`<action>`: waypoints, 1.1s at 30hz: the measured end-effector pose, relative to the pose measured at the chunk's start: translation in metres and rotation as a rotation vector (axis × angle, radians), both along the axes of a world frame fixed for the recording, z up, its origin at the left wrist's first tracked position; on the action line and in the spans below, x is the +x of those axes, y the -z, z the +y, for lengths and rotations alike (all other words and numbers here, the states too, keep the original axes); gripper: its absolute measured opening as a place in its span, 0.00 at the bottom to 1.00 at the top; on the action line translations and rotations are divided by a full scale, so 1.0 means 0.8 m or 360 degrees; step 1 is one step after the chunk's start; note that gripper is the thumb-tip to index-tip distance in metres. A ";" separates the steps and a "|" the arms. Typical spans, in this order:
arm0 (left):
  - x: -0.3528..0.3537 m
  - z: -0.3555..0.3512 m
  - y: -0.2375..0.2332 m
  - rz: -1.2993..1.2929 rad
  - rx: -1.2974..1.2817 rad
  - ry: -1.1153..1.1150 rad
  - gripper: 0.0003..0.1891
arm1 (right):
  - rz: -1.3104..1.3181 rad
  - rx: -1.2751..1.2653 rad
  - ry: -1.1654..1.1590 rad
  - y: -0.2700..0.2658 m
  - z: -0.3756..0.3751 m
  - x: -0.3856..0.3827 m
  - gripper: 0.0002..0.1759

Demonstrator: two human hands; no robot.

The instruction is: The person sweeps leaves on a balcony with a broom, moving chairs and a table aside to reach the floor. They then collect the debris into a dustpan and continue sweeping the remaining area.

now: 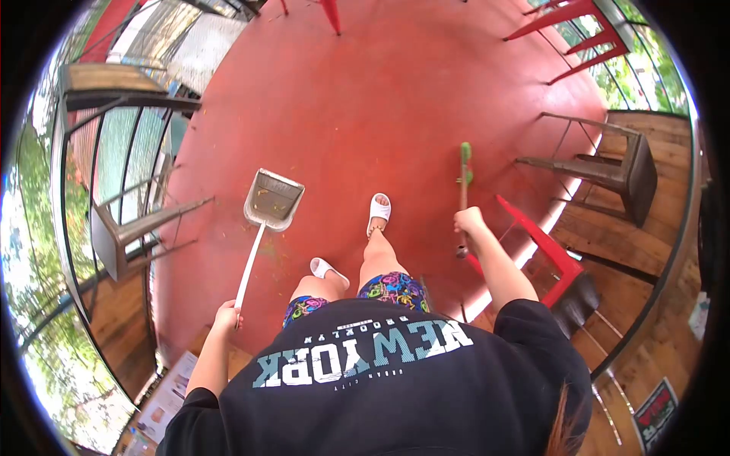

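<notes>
My left hand (227, 315) is closed round the upper end of a white handle that runs down to a long-handled dustpan (272, 199). The pan is low over the red floor (334, 114), with several small yellowish bits like leaves in it. On the right, my right hand (470, 220) grips the stick of a broom (465, 169). Green bristles show at the broom's far end, and the stick's dark butt end sticks out below my fist. Dustpan and broom are well apart, with my feet in white slides (379, 207) between them.
A red chair (559, 273) stands close to my right arm, and a dark metal chair (635, 178) is beyond it. Further dark chairs (114, 235) line the left side. More red chair legs (331, 15) show at the far edge. Small bits lie on the floor near the dustpan.
</notes>
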State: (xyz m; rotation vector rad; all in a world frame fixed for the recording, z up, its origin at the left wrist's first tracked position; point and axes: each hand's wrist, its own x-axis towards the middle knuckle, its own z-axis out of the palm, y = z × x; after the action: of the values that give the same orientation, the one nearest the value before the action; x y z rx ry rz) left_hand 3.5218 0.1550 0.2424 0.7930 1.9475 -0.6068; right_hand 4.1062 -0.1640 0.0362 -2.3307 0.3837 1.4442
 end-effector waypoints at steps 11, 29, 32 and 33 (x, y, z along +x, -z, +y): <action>-0.191 -0.214 0.053 -0.0037 -0.0148 -0.0726 0.17 | 0.0398 0.0440 -0.0458 -0.110 0.110 -0.169 0.04; -0.419 -0.652 0.231 -0.0395 0.0346 -0.1213 0.18 | 0.0140 0.0421 -0.1627 -0.018 0.176 -0.521 0.06; -0.422 -0.624 0.226 -0.0391 0.0344 -0.1342 0.15 | 0.0255 0.0435 -0.1742 -0.097 0.255 -0.599 0.07; -0.416 -0.634 0.224 -0.0384 0.0361 -0.1415 0.14 | 0.0268 0.0485 -0.1768 -0.128 0.249 -0.630 0.07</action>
State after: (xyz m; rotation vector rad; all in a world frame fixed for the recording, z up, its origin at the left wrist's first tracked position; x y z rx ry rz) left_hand 3.1890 -0.3520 0.0631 0.0623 1.9127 0.2370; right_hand 3.6024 0.0356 0.1384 -2.1917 -1.1960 1.9262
